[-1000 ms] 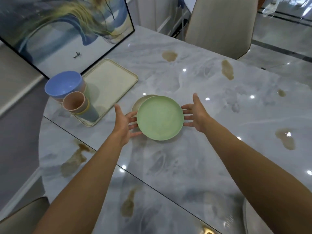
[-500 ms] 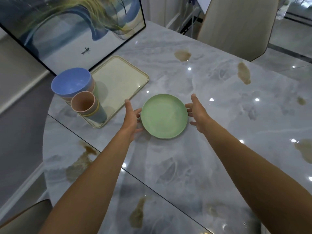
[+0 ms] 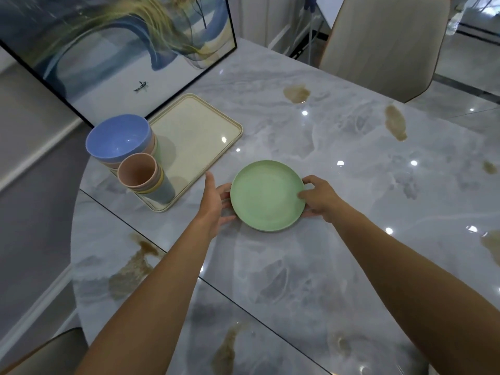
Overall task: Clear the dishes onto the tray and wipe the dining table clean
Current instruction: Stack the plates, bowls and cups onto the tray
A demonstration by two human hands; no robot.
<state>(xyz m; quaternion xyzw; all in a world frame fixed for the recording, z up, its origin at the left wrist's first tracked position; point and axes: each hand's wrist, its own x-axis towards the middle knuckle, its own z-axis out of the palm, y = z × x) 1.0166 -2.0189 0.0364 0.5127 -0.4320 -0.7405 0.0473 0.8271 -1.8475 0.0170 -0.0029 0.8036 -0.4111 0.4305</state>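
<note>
A green plate (image 3: pixel 266 195) is gripped at opposite rims on a marble dining table (image 3: pixel 351 163): the right hand (image 3: pixel 320 198) is closed over its right edge, thumb on top, while the left hand (image 3: pixel 215 201) is spread open against its left edge, fingers beneath. A cream tray (image 3: pixel 194 136) is seen just to the left, loaded at its near corner with stacked bowls (image 3: pixel 121 140) and stacked cups (image 3: pixel 144 177). Brown spills (image 3: pixel 395 125) are scattered across the tabletop.
</note>
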